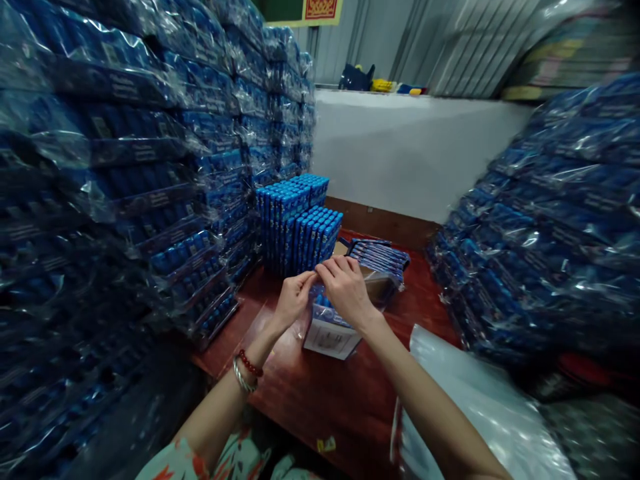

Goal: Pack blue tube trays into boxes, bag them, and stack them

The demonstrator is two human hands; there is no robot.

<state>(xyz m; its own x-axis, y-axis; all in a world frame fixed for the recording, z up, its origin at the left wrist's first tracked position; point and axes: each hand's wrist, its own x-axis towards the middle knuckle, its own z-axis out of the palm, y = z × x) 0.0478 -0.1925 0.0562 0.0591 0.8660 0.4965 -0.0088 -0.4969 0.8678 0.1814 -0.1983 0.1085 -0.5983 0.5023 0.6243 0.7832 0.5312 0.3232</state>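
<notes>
Both of my hands meet above a small box (331, 337) with a white printed label on its front and blue items inside. My left hand (294, 297) has thumb and fingers pinched together at the box's upper left. Close against it, my right hand (345, 287) is bent over the box with its fingers closed too. What the fingertips hold is too small to make out; it may be clear film. Behind the hands, blue capped tubes (305, 230) stand in tight upright rows. Flat blue packs (380, 257) lie fanned behind the box.
Tall stacks of plastic-wrapped blue packs (200, 133) rise on the left, with more wrapped stacks (550, 220) at the right. Clear plastic bags (475, 400) lie at the front right of the red-brown table (320, 393). A low white wall (400, 153) stands behind.
</notes>
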